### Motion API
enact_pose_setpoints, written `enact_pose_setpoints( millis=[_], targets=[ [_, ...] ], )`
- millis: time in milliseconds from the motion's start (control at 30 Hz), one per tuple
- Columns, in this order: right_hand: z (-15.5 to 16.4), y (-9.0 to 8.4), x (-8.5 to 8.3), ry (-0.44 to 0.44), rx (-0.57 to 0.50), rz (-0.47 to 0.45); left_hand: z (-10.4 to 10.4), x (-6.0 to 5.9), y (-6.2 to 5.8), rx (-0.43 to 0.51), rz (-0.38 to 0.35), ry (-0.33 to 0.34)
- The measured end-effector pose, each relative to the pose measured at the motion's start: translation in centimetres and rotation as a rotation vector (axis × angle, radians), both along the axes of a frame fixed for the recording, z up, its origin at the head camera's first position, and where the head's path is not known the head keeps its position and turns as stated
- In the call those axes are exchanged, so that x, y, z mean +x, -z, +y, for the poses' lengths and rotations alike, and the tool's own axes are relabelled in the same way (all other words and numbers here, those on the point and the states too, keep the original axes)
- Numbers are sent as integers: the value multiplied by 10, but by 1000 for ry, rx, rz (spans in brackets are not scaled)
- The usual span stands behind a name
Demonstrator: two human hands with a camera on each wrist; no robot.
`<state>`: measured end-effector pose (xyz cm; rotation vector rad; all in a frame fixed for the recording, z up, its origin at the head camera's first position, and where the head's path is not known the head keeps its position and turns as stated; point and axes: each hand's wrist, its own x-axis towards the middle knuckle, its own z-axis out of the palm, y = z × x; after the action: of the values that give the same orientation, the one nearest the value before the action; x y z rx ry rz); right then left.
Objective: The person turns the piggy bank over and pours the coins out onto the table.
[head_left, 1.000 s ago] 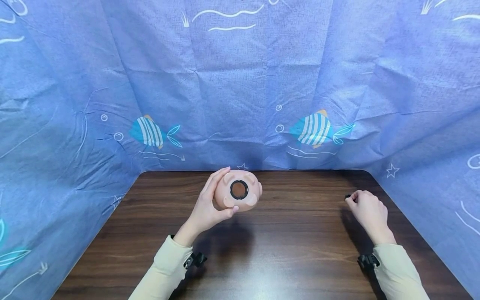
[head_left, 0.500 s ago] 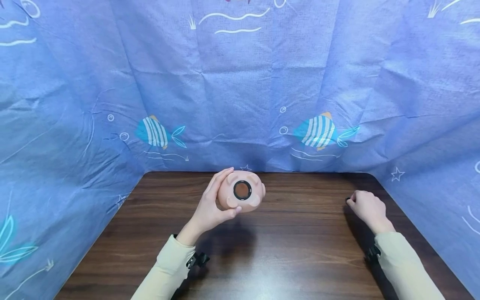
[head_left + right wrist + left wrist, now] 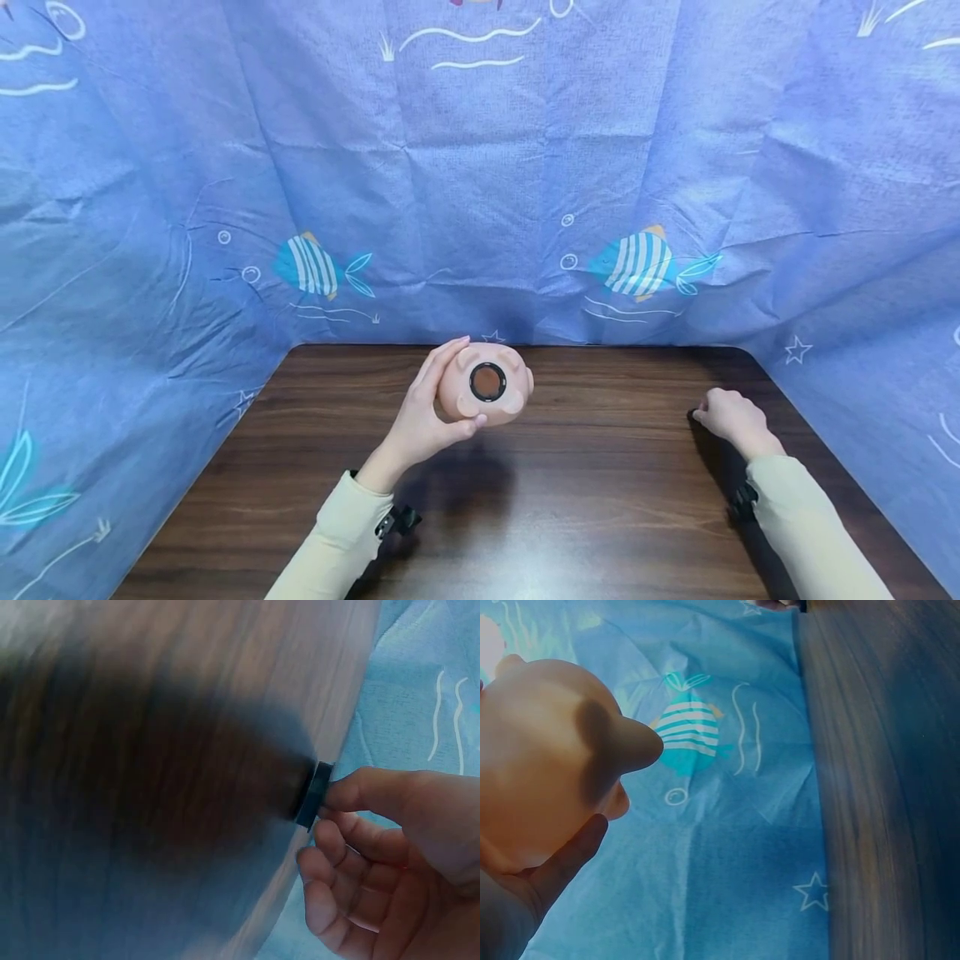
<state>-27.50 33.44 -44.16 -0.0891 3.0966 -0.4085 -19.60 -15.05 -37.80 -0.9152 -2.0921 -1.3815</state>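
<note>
In the head view my left hand [image 3: 420, 425] grips a pink piggy bank [image 3: 456, 387] above the table, fingers over its far side and thumb along the near side. Its underside faces me, showing stubby feet and a round hole with a black rim [image 3: 488, 401]. The left wrist view shows the bank's rounded body [image 3: 532, 757] with my thumb [image 3: 574, 855] against it. Far to the right, my right hand [image 3: 738, 418] pinches a small round black cap [image 3: 315, 796] between thumb and fingertips, low over the tabletop. Its other fingers are curled.
A dark wood-grain table [image 3: 600, 467] spans the view, its rounded far corners against a blue fish-print curtain [image 3: 480, 183]. The curtain also hangs along both sides. Black straps with small cameras [image 3: 397, 521] sit at both wrists.
My right hand has lowered slightly toward the table with the black cap. The left hand keeps its hold on the piggy bank; the head view has shifted a little.
</note>
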Motion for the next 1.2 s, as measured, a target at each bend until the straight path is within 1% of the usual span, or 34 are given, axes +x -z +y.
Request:
enact_pose_setpoints(
  millis=[300,433,533,600,767,900,1000,1200],
  targets=[
    [1,-4,0,-2,23,-16,2,0,1,3,-3,-5],
    [2,-7,1,4,0,-41,2,-1,2,3,-2,-2],
    [4,-13,1,15,-30,-50,2,-2,3,2,-5,1],
    [4,-18,1,14,-44,-41,2,-2,3,1,-8,2],
    [-1,-28,3,-5,-22,6,2,-2,4,2,-16,0],
    [-17,-27,7,-38,-21,32,2,-1,5,3,-23,2],
    [-32,-25,10,-72,-60,75,3,0,5,1,-27,4],
    [-68,-29,15,-149,-183,221,5,-1,5,6,-31,6]
  ],
)
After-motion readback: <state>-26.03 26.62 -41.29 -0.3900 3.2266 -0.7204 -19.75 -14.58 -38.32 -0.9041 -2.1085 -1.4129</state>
